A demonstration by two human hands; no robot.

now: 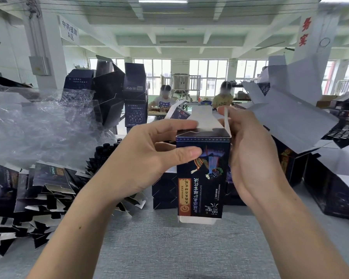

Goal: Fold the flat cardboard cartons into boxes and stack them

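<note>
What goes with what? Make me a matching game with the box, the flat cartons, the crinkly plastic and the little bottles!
Things
1. box
2. flat cartons
3. plastic wrap
4. bottles

Places and states
A. clear and crumpled, at the far left
B. held upright by the left hand and right hand, top flaps open
C. dark caps, standing just left of the left hand
D. heaped in a messy pile on the grey table

Pairs: 1-B, 2-D, 3-A, 4-C
</note>
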